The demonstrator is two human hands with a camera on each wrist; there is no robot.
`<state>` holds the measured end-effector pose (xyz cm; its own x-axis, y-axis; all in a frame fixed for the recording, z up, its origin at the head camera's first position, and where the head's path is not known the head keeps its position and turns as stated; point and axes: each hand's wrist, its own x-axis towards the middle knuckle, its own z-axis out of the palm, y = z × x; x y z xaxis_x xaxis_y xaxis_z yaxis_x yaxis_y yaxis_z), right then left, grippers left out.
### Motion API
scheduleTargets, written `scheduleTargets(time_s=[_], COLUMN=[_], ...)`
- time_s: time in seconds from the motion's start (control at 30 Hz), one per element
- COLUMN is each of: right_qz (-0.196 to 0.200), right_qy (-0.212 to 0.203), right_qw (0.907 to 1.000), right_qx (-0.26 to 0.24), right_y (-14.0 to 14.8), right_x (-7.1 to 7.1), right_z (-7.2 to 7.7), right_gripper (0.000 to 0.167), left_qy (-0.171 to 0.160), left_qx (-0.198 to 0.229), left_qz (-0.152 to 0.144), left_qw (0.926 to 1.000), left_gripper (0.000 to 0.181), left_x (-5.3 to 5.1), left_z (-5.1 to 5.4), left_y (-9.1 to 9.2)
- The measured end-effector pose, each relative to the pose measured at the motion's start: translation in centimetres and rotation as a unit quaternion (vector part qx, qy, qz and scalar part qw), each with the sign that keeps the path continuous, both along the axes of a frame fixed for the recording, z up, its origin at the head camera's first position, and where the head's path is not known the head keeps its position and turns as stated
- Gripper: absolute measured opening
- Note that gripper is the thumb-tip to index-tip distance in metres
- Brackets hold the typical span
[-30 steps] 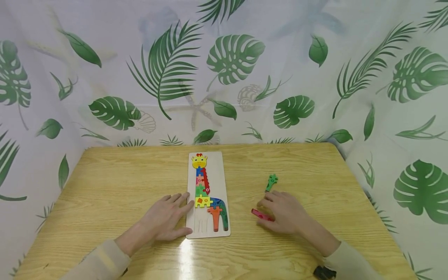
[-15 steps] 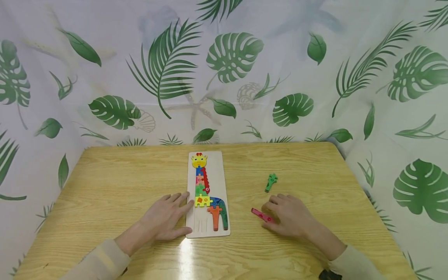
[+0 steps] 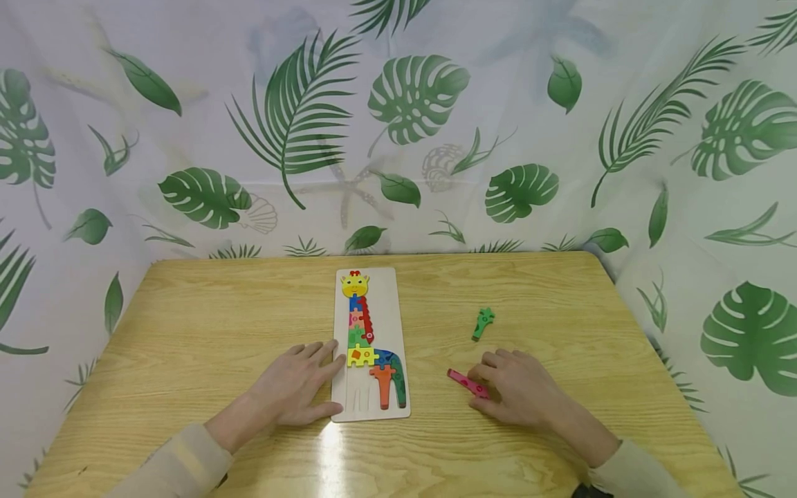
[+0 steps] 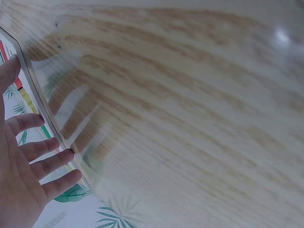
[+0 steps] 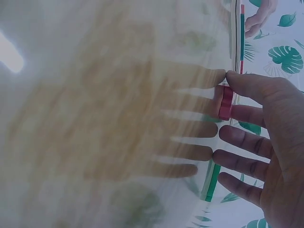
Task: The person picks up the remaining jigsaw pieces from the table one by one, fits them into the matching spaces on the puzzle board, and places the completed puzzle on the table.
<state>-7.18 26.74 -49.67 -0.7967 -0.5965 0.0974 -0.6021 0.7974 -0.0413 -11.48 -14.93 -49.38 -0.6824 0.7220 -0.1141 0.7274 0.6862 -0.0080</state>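
Note:
A pale wooden board (image 3: 387, 304) lies on the table with a giraffe puzzle (image 3: 356, 337) of coloured interlocking pieces on it. My left hand (image 3: 299, 387) rests at the board's left edge with its fingers spread, fingertips and thumb touching the edge. At the right, my right hand (image 3: 523, 387) has its fingertips down beside a pink puzzle piece (image 3: 467, 382). The index finger touches that piece in the right wrist view, while the thumb is set apart from it on the table. Beyond that hand lies a green puzzle piece (image 3: 482, 324).
The wooden table (image 3: 236, 297) backs onto white cloth (image 3: 461, 207) printed with green leaves, which also stands at both sides. In the left wrist view, the shiny tabletop (image 4: 180, 95) mirrors the hand.
My right hand has drawn back toward me and slightly right, away from the green piece, uncovering more of the pink piece. The left hand stays where it was.

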Motion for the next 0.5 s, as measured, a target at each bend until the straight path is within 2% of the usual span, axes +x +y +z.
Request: scheduleTargets(time_s=[0.5], right_qz=[0.003], right_qy=[-0.002], right_qw=[0.9999], right_qx=[-0.013], right_y=[-0.23], right_x=[-0.32], right_z=[-0.28], right_gripper=[0.024], left_qy=[-0.003], left_qx=[-0.007], left_qz=[0.003], left_qw=[1.0000], left_gripper=[0.081], left_x=[-0.07], left_z=[0.08], left_y=[-0.06])
